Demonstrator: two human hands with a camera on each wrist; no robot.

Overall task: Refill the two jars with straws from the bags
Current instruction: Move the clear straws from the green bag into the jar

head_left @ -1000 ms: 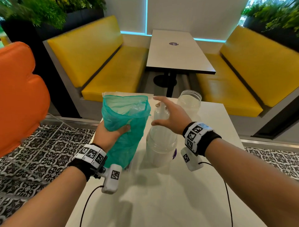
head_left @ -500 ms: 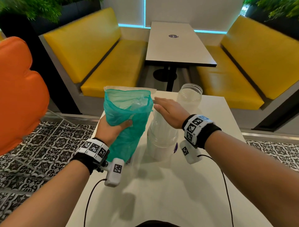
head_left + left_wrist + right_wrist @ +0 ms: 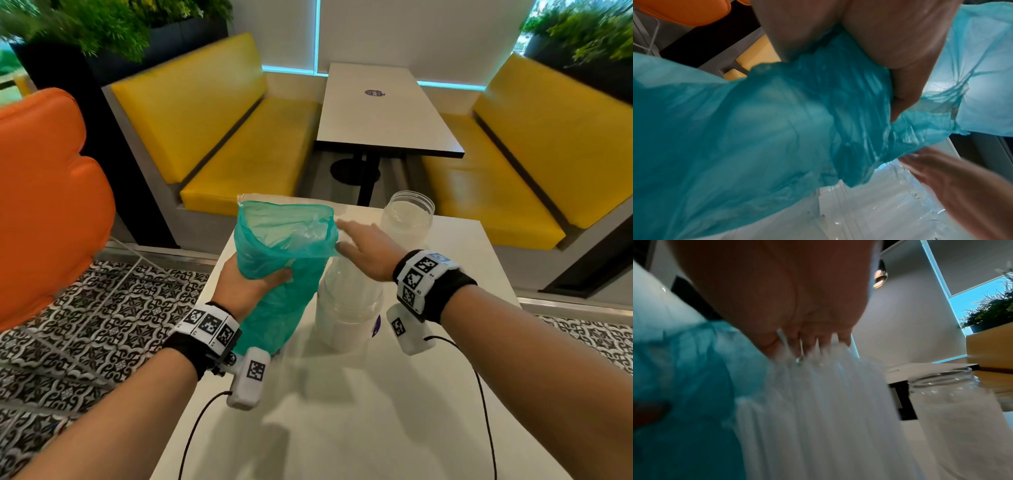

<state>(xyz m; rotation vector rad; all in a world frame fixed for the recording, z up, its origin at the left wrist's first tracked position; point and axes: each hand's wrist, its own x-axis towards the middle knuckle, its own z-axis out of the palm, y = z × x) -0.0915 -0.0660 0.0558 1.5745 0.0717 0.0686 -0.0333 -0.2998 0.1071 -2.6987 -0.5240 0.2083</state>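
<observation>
My left hand (image 3: pixel 245 291) grips teal bag (image 3: pixel 281 260); right hand (image 3: pixel 364 251) flat, pressing straws (image 3: pixel 818 402) into near jar (image 3: pixel 346 308). Jar (image 3: pixel 407 219) by far bench edge: contents unclear.

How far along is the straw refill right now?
Done: the near jar holds a bundle of wrapped straws. In hand: the right hand lies flat on their tops; the left hand grips the teal bag. Left: the far jar shows no upright straws.

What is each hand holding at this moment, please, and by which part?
Left hand grips the teal bag around its middle; right hand holds nothing.
</observation>
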